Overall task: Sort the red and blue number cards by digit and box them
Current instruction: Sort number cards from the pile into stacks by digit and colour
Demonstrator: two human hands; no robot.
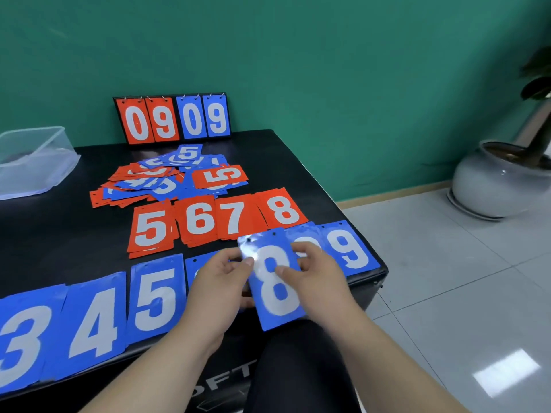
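At the near right corner of the black table (68, 234), both hands hold one blue 8 card (275, 281) just above the surface, tilted a little to the left. The left hand (220, 281) pinches the card's left edge between thumb and curled fingers. The right hand (316, 272) lays its thumb on the white digit and curls its fingers behind the right edge. The card is a thin, glossy plastic rectangle with small punched holes along its top and glare on its upper left corner.

Four blue cards lie flat along the table's near edge: a blue 3 (21, 338), a blue 4 (95, 320), a blue 5 (155, 296) and, at the far right corner, a blue 9 (348, 248). Two more blue cards are partly hidden behind the hands, digits unclear. Behind them sit four red stacks in a row, touching or overlapping: red 5 (150, 231), red 6 (198, 220), red 7 (235, 217) and red 8 (283, 208).

Further back is a loose pile (167, 180) of mixed red and blue cards, too jumbled to count. A scoreboard stand (173, 119) at the far edge shows four ringed cards reading 0909. A clear plastic box (32, 159) with rounded corners stands at the far left. Bare tabletop lies left of the red stacks. Beyond the right edge is pale tiled floor (462, 293) and a round glazed pot (495, 180).
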